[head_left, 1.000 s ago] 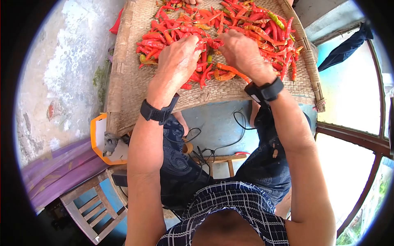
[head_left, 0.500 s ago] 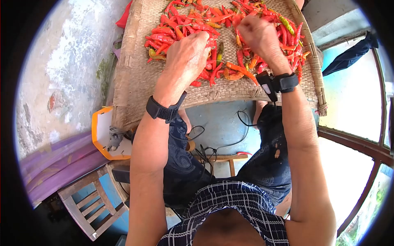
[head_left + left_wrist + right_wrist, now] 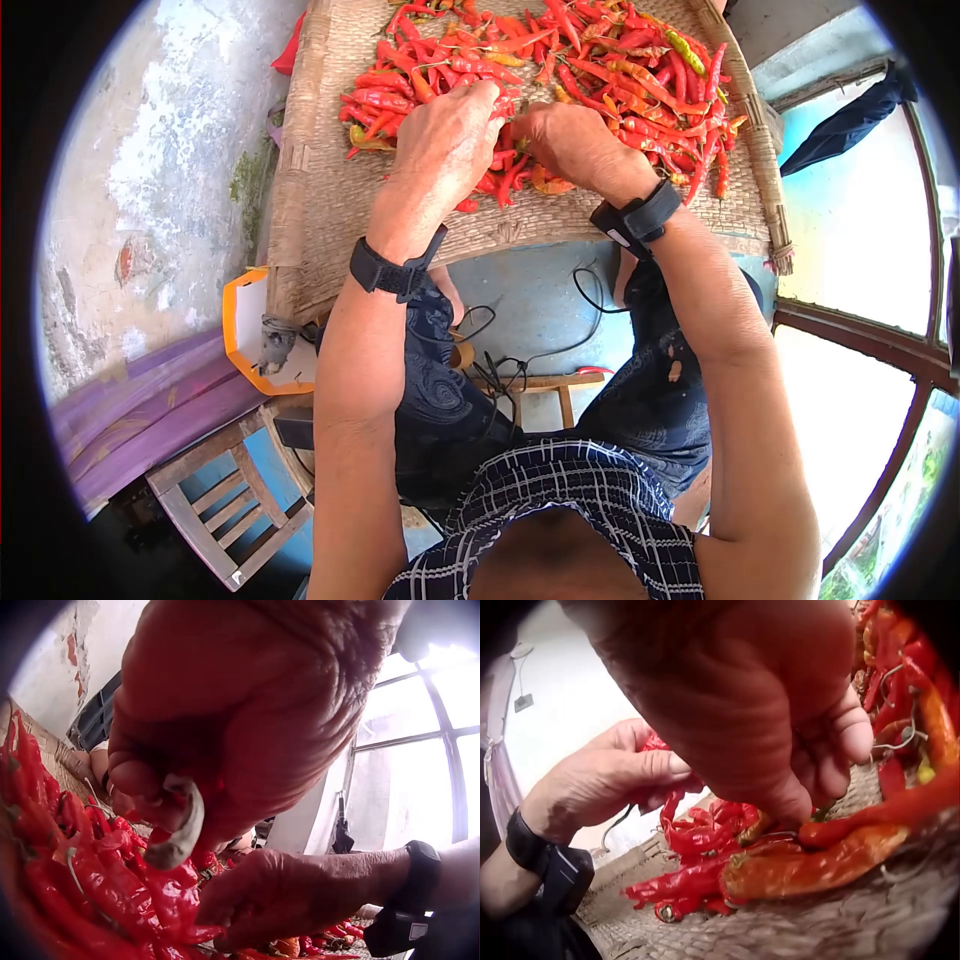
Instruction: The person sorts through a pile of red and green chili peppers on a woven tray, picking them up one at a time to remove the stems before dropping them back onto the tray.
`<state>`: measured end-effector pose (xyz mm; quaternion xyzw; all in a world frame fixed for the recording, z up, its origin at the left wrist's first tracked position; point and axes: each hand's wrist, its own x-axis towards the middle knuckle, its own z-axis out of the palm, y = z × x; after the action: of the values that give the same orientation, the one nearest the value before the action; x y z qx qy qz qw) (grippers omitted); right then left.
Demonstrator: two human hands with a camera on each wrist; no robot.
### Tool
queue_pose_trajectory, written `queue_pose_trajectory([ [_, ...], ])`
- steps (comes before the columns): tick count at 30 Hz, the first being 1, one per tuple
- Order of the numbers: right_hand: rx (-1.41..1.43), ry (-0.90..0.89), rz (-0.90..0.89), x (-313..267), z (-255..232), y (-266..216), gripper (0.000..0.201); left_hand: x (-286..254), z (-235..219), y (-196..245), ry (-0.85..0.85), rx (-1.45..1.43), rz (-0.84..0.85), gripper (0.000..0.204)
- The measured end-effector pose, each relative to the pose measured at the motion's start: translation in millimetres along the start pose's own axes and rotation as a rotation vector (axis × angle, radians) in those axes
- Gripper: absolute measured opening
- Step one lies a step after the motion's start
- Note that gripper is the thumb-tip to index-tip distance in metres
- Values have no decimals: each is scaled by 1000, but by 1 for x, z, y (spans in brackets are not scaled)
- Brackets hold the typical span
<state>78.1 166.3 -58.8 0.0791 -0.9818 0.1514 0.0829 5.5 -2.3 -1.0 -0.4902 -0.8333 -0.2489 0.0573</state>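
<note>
Many red chili peppers (image 3: 640, 85), with some orange and green ones, lie heaped on a woven bamboo tray (image 3: 330, 200). My left hand (image 3: 445, 140) grips red chili peppers (image 3: 654, 742) between thumb and fingers over the near left of the heap. A pale, curved piece (image 3: 182, 832) shows at its fingertips in the left wrist view. Beside it, my right hand (image 3: 580, 145) reaches down into the peppers with bent fingers, its thumb tip right at an orange-red chili pepper (image 3: 817, 862). I cannot tell whether it pinches one.
A rough wall (image 3: 150, 150) stands on the left and a bright window (image 3: 850, 220) on the right. Below the tray are a wooden stool (image 3: 565, 400) and black cables (image 3: 515, 375). An orange-edged box (image 3: 238, 330) and a wooden chair (image 3: 235, 510) stand at the left.
My right hand lifted away to the far right over the heap, then came back down close beside the left hand. The left hand stays over the near left peppers, still gripping.
</note>
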Motion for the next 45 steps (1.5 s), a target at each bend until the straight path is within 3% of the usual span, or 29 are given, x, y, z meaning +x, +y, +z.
queue_pose_trajectory([
  [3,-21,-41,47,3,2,-8,14,-1,-3,0,12,-22,9,19],
  [6,-34,52,-49,3,-1,-14,25,-1,-3,-1,20,-41,15,19],
  [8,-86,-100,-15,5,-2,-13,29,-2,-5,0,26,-37,14,19],
  [12,-126,-138,34,0,-16,-11,27,-2,-5,-1,23,-24,22,19],
  [14,-363,-42,114,-1,-22,-4,26,-2,-5,1,10,-18,13,19],
  [15,-407,98,43,-4,-30,-4,20,-2,-7,2,-3,-12,3,20],
  [19,-440,284,44,-10,-53,2,18,-1,-7,4,-14,-10,-5,20],
  [22,-449,397,46,-13,-61,10,18,-2,-5,4,-6,-27,10,21],
  [26,-479,412,78,-20,-64,20,18,-2,-4,5,-33,5,-2,22],
  [30,-430,228,18,-31,-64,4,22,-1,1,4,-14,-13,11,22],
  [34,-205,77,-86,-40,-41,-17,22,1,2,5,-23,7,5,21],
  [38,-214,74,-127,-41,-49,-18,27,0,2,9,-88,-11,14,22],
  [42,-272,323,-26,-46,-77,13,29,0,6,8,-83,-4,26,21],
  [44,-273,547,114,-51,-98,20,28,1,6,9,-88,-11,22,21],
  [45,-326,585,302,-52,-104,26,20,1,5,9,-91,-16,12,21],
])
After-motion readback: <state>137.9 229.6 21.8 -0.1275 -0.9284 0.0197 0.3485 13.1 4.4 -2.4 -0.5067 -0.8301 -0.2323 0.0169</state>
